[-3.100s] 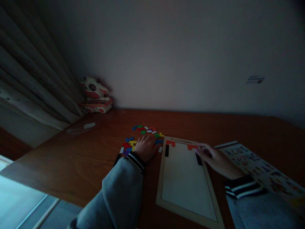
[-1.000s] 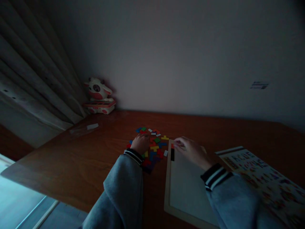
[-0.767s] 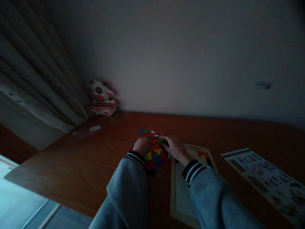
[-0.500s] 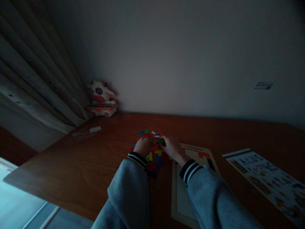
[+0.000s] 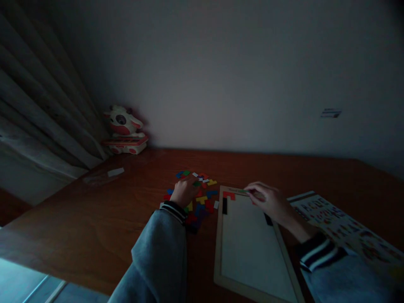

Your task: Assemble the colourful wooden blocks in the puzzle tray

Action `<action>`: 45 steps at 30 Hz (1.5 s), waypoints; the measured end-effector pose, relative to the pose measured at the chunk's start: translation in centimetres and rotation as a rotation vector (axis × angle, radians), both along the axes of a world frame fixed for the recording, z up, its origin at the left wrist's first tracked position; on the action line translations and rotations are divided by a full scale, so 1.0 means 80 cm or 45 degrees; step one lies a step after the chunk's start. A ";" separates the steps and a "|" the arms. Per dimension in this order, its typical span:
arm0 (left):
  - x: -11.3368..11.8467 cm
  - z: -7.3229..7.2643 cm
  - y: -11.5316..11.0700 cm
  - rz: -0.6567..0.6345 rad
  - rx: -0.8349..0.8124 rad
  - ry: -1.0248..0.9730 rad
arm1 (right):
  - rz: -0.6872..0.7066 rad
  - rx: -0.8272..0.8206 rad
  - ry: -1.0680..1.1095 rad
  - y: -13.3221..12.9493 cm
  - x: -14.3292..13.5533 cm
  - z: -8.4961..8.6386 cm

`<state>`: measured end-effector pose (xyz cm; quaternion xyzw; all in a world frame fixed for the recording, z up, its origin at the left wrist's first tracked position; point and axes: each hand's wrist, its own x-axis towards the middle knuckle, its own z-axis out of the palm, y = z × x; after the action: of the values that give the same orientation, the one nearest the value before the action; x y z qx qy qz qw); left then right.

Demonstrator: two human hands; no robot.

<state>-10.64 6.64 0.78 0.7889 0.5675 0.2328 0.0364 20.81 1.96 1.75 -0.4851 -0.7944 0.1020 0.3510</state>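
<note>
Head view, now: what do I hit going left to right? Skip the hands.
Curtain → cow toy → loose coloured pieces → framed board → printed sheet.

Looks like a home room: pale fabric curtain [image 5: 41,101], brown wooden tabletop [image 5: 126,202], white-and-pink plastic cow toy [image 5: 124,130].

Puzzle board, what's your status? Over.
Right hand pinching green piece, at top edge of board. Left hand at loose pieces. Right hand obscures top-right corner.
</note>
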 end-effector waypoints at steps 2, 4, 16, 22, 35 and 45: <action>0.016 0.007 -0.007 -0.197 0.082 -0.137 | -0.009 0.027 -0.018 -0.008 0.017 -0.009; 0.040 0.011 -0.014 -0.421 0.112 -0.254 | -0.023 0.039 -0.052 -0.014 0.025 -0.018; 0.129 -0.016 -0.021 -0.893 0.024 -0.007 | -0.126 0.069 -0.205 -0.025 0.031 -0.027; 0.130 -0.021 -0.024 -0.919 0.130 0.111 | -0.066 0.095 -0.249 -0.022 0.030 -0.038; 0.129 -0.019 -0.034 -0.856 0.113 0.157 | -0.052 0.037 -0.322 -0.024 0.028 -0.038; 0.128 -0.018 -0.037 -0.831 0.097 0.147 | -0.068 -0.037 -0.360 -0.027 0.025 -0.037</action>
<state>-0.36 3.64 -0.70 0.9418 0.2769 0.1849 0.0472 22.80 -0.19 -1.19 -0.5208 -0.8211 0.0348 0.2309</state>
